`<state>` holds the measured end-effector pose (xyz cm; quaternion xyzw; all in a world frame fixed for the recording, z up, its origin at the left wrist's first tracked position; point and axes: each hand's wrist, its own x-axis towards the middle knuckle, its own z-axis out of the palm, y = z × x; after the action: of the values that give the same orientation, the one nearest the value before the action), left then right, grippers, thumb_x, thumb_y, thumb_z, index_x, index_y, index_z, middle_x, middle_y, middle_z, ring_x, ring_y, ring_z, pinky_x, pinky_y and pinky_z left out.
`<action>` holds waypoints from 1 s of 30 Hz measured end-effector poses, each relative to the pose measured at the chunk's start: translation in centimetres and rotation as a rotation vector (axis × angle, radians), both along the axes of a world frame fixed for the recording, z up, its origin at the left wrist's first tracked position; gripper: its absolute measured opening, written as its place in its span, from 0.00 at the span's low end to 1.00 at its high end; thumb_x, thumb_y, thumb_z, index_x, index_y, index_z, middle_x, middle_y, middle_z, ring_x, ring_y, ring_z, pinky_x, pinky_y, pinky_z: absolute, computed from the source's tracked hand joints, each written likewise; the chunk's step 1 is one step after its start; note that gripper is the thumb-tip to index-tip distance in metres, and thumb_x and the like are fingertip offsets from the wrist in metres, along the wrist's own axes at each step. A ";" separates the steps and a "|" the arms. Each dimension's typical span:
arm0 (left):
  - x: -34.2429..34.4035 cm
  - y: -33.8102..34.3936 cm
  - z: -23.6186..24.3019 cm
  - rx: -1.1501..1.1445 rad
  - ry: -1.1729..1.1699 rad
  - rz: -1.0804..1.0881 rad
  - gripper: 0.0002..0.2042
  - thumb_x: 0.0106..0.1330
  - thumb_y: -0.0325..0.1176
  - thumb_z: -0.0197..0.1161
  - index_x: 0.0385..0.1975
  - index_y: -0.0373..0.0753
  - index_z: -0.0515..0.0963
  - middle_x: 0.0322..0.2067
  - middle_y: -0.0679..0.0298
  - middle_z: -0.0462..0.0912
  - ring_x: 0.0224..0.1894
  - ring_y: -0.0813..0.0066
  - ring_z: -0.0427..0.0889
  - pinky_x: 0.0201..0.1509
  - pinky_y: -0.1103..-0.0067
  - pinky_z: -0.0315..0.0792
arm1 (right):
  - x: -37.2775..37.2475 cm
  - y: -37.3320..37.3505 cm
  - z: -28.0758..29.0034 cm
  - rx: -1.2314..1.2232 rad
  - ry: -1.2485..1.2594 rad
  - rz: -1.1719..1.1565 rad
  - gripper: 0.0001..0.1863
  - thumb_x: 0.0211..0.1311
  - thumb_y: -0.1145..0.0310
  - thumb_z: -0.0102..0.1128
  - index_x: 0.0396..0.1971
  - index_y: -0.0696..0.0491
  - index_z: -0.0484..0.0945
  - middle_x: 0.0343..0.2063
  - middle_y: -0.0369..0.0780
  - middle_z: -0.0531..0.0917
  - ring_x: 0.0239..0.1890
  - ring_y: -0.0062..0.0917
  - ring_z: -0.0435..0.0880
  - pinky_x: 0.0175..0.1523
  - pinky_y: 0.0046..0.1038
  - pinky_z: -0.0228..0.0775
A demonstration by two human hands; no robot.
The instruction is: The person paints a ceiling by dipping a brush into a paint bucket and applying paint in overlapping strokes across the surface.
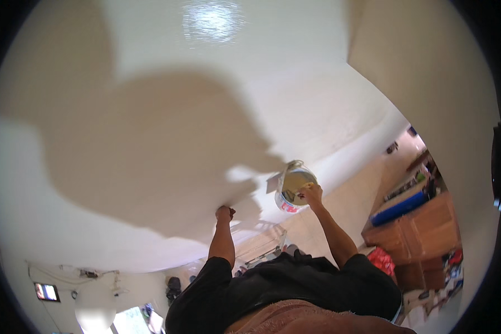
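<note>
Cream ceiling (217,83) overhead. L hand (225,213) fisted against it, likely pressing; R hand (310,195) grips tub (293,192) just beside, kept within reach.

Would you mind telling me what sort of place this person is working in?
Probably a room in a home, seen looking up at a pale ceiling. The left hand presses against it; the right hand holds a small paint bucket. A wooden cabinet with a blue roll on top stands against the wall.
</note>
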<state>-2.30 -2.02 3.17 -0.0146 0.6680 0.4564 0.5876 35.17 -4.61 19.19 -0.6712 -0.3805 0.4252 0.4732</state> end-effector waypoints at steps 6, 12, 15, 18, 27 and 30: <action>2.8 1.4 -1.4 0.179 1.258 -1.296 0.08 0.56 0.39 0.63 0.21 0.45 0.84 0.25 0.63 0.84 0.28 0.68 0.82 0.32 0.67 0.76 | 6.9 0.2 -2.4 0.052 -0.825 -0.012 0.13 0.41 0.62 0.71 0.22 0.57 0.83 0.23 0.43 0.85 0.24 0.30 0.85 0.32 0.33 0.76; -4.4 -0.3 -5.7 0.085 1.105 -0.972 0.11 0.55 0.48 0.67 0.26 0.47 0.85 0.31 0.60 0.85 0.34 0.63 0.84 0.35 0.67 0.77 | 0.1 3.0 -0.8 0.634 -0.797 0.241 0.05 0.50 0.73 0.63 0.28 0.54 0.83 0.26 0.45 0.84 0.28 0.38 0.84 0.34 0.33 0.75; -0.5 1.9 -4.1 0.255 0.655 -0.559 0.11 0.54 0.47 0.68 0.25 0.47 0.85 0.30 0.61 0.85 0.33 0.63 0.84 0.33 0.67 0.77 | 3.7 1.6 -2.2 0.760 -0.975 0.149 0.05 0.50 0.73 0.64 0.29 0.53 0.82 0.27 0.45 0.84 0.28 0.39 0.84 0.33 0.32 0.76; -2.9 1.3 -4.5 0.129 0.581 -0.553 0.12 0.53 0.47 0.68 0.25 0.45 0.84 0.29 0.60 0.85 0.33 0.63 0.84 0.33 0.68 0.77 | 1.4 1.3 -0.9 0.690 -0.860 0.137 0.09 0.48 0.71 0.65 0.32 0.52 0.82 0.27 0.43 0.84 0.29 0.40 0.84 0.35 0.36 0.76; -1.7 1.9 -5.2 -0.044 0.994 -0.918 0.14 0.54 0.48 0.68 0.26 0.42 0.84 0.30 0.58 0.85 0.35 0.62 0.84 0.37 0.69 0.77 | 0.5 0.8 -0.2 0.115 -0.299 0.122 0.09 0.42 0.74 0.66 0.23 0.65 0.79 0.20 0.47 0.83 0.18 0.28 0.82 0.28 0.25 0.77; -1.0 1.7 -5.3 0.014 1.000 -0.959 0.15 0.53 0.48 0.69 0.27 0.42 0.84 0.32 0.58 0.85 0.37 0.62 0.84 0.38 0.69 0.78 | 1.6 1.3 -1.9 0.095 -0.029 0.085 0.08 0.40 0.75 0.66 0.22 0.63 0.80 0.20 0.46 0.83 0.14 0.25 0.80 0.25 0.23 0.76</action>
<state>-3.27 -0.27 -2.11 0.4984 0.7883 0.1024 0.3460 36.76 -3.30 17.30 -0.6373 -0.4354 0.4164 0.4805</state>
